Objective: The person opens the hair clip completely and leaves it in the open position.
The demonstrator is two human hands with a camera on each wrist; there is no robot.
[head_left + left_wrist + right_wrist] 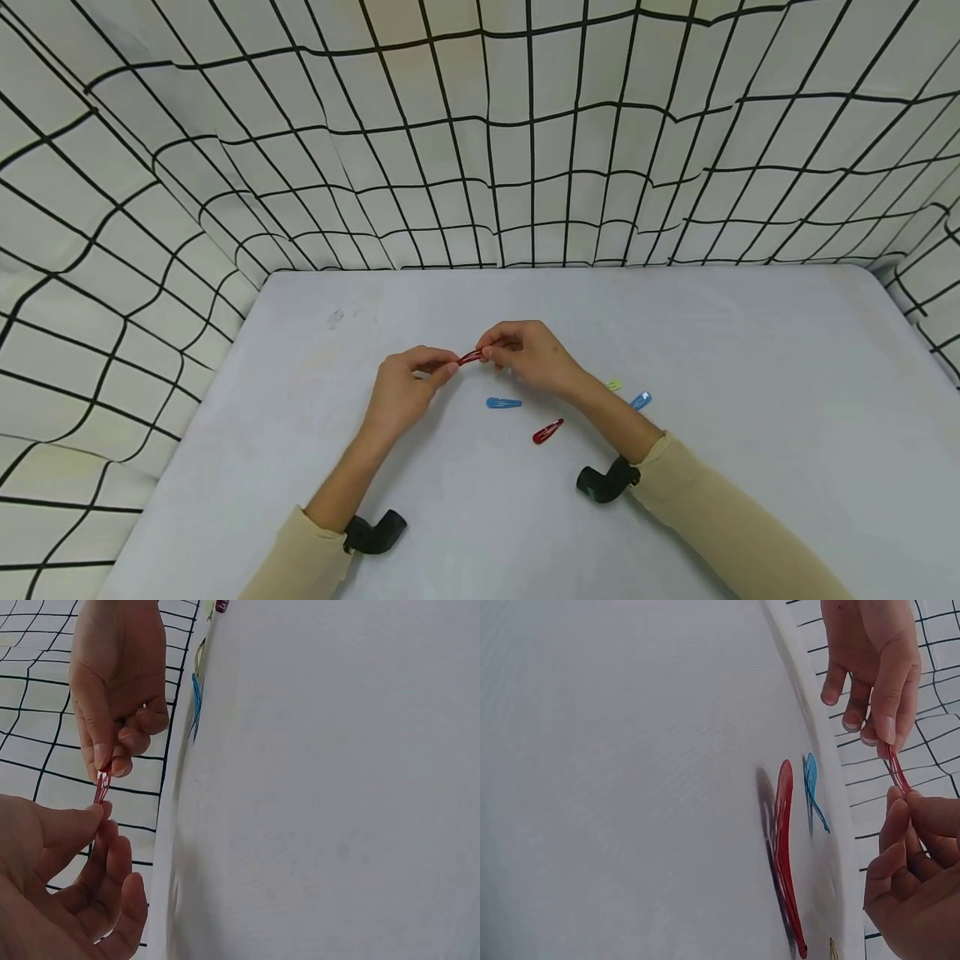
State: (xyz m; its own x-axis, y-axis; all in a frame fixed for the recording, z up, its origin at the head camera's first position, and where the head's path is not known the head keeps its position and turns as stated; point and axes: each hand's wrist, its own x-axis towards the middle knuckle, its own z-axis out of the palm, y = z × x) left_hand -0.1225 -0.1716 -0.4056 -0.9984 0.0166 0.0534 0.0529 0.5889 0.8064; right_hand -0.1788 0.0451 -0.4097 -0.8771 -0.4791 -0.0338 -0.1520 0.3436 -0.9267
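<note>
A red snap hair clip [470, 357] spans the gap between the two hands, above the white table. My left hand [401, 392] pinches one end between thumb and index finger. At the other end, the thumb and fingers of my right hand [536, 357] pinch the clip. The left wrist view shows the same red clip [103, 786] with both pairs of fingertips on it. Below the hands lie a blue hair clip [503, 403] and a second red hair clip [547, 431], seen closer in the right wrist view.
Beside the right forearm lie another blue clip [641, 401] and a yellow-green clip [613, 385], both partly covered by the arm in the head view. White walls with black netting [525, 125] rise behind and left of the white table [750, 358].
</note>
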